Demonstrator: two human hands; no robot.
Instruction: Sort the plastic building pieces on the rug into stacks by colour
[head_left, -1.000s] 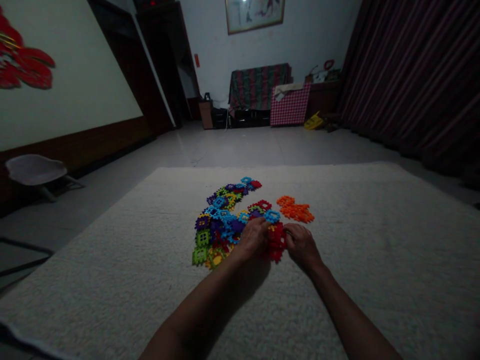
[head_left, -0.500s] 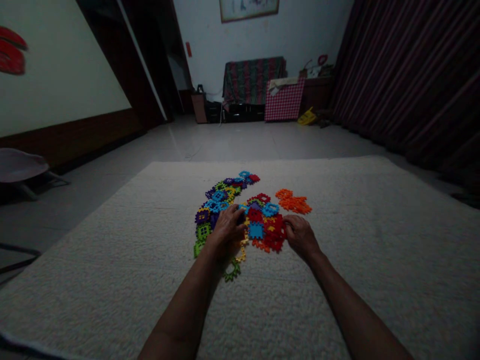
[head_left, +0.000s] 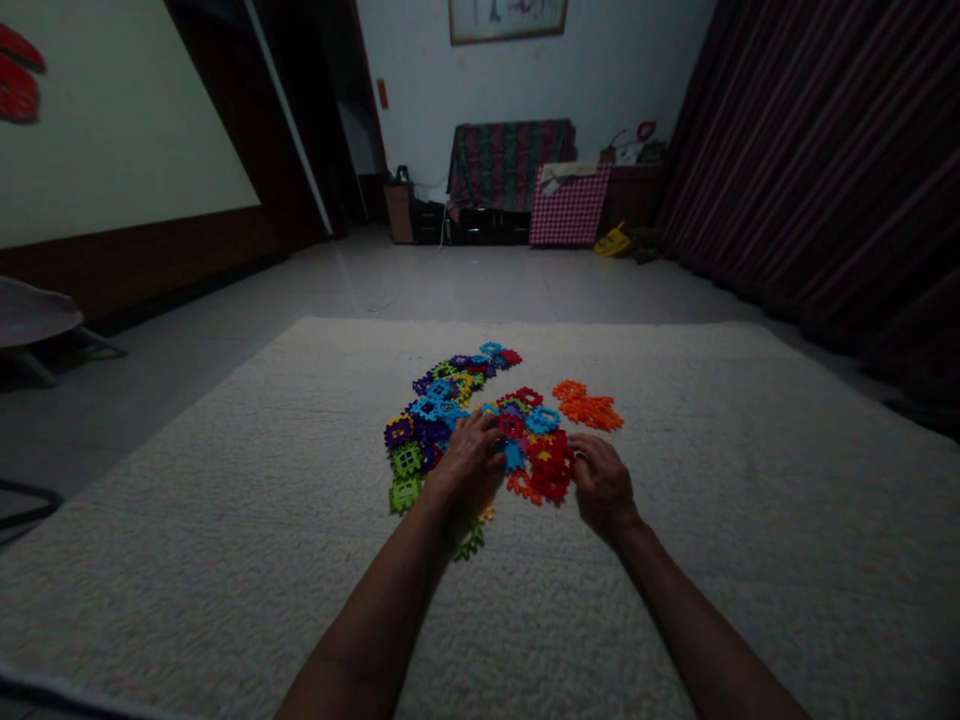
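Interlocking plastic building blocks with toothed edges lie heaped in front of me. My left hand (head_left: 474, 445) is over the middle of the heap, thumb and fingers apart, fingertips at a red block (head_left: 511, 426) and beside a light-blue block (head_left: 514, 457). My right hand (head_left: 602, 480) pinches the right edge of a cluster of red blocks (head_left: 552, 468). Orange blocks (head_left: 523, 487) stick out below that cluster. Purple blocks (head_left: 400, 431) and green blocks (head_left: 406, 494) lie left of my left hand. Its forearm partly covers a green block (head_left: 469, 542) and some yellow ones.
A separate orange pile (head_left: 589, 408) lies beyond my right hand. Everything rests on a cream textured mat (head_left: 712, 560) on a tiled floor (head_left: 510, 285). Farther off stand a cloth-covered cabinet (head_left: 510, 165), a yellow bag (head_left: 613, 241) and a dark curtain (head_left: 810, 170). A low stool (head_left: 34, 310) is at left.
My left hand has moved right, from the yellow blocks to the red block, and now partly covers the light-blue one. My right hand stays at the red cluster. The view has shifted slightly.
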